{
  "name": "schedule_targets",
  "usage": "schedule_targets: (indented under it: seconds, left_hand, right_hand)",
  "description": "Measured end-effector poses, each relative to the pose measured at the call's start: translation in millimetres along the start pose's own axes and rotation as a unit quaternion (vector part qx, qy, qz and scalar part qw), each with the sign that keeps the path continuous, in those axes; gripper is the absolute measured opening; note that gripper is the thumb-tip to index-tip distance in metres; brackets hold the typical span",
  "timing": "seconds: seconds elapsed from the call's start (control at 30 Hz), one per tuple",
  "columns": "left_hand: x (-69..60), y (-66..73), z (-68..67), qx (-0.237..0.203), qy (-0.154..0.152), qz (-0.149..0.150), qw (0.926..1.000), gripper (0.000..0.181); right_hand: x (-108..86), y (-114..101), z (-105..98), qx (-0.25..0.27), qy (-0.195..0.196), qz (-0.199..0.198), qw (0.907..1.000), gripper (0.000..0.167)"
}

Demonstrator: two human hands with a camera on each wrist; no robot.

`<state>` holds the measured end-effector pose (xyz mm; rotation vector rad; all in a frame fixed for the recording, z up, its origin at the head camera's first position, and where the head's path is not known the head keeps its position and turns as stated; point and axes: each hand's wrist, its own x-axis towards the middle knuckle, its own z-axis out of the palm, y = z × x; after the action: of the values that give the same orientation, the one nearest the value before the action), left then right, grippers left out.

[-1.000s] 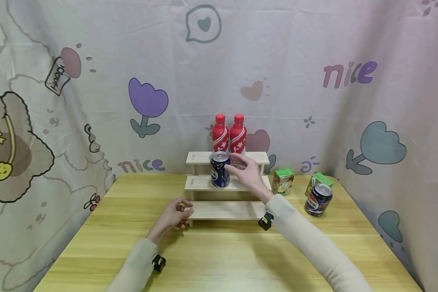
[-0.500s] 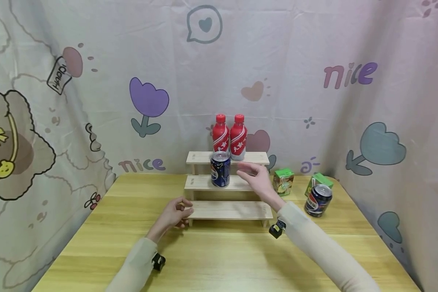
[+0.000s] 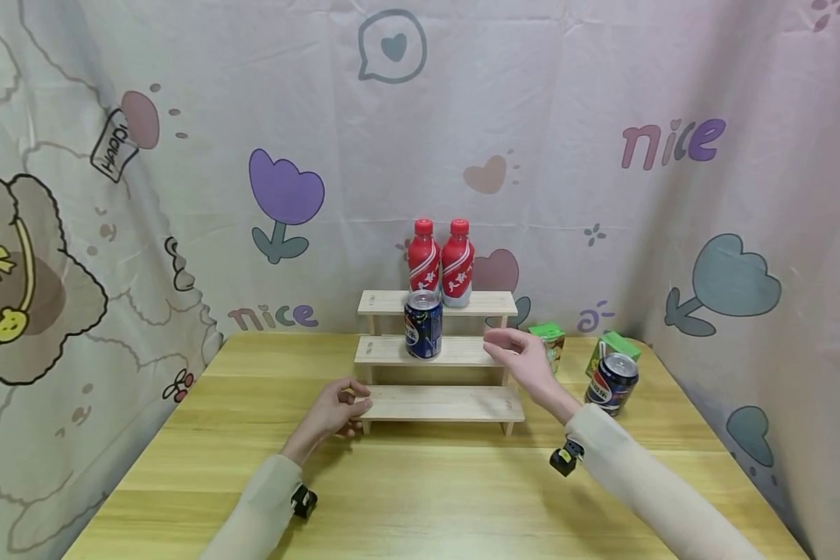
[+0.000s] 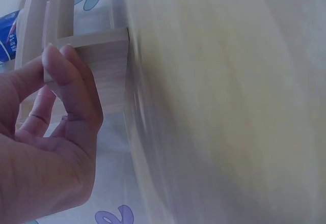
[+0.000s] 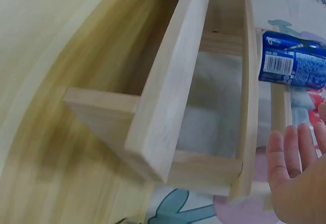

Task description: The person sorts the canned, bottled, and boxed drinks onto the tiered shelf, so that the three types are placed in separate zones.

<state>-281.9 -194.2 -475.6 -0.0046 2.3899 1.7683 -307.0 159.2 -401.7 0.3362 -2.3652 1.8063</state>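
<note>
- Left hand (image 3: 334,408): thumb and fingers pinch the left end of the lowest board on the three-tier pale wooden rack (image 3: 441,402).
- Right hand (image 3: 523,362): fingers loosely extended, holding nothing, near the middle tier's right end.
- Seemingly placed: dark-blue metal can (image 3: 423,327) upright mid-tier; two red plastic bottles (image 3: 458,264) above.
- Seemingly left: second dark-blue can (image 3: 610,384), two green-topped drink cartons (image 3: 555,344), right of the rack.
- Room: bare board flanks the placed can; wood-grain table (image 3: 427,498) lies open in front.

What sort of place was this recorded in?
Probably a staged indoor tabletop setup: cartoon-printed fabric backs a wooden table, and a small tiered rack on it displays red bottles and a blue can.
</note>
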Motion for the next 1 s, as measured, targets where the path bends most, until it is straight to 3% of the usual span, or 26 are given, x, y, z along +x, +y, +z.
schedule_targets:
  seconds: [0.23, 0.5, 0.63, 0.83, 1.0]
  left_hand:
    - [-1.6, 2.1, -0.9, 0.0, -0.003, 0.007, 1.0, 0.027]
    - [-4.3, 4.6, -0.6, -0.005, -0.004, 0.005, 1.0, 0.026]
    - [-4.1, 3.9, -1.8, -0.008, -0.009, 0.004, 0.9999, 0.026]
    - [-4.5, 4.3, -2.2, -0.008, -0.009, -0.002, 0.9999, 0.025]
    - [-4.4, 5.0, 1.0, -0.008, -0.007, -0.001, 0.9999, 0.024]
  right_hand:
    - [-7.8, 13.0, -19.6, 0.015, 0.018, -0.005, 0.9997, 0.037]
    - [-21.5, 21.4, -47.5, -0.049, 0.043, 0.034, 0.9973, 0.04]
    - [-24.7, 21.7, -61.4, -0.053, 0.055, 0.047, 0.996, 0.047]
    - [-27.5, 25.3, -78.1, -0.065, 0.054, 0.041, 0.9955, 0.051]
    - [-32.0, 26.1, -90.6, -0.06, 0.095, 0.012, 0.9936, 0.048]
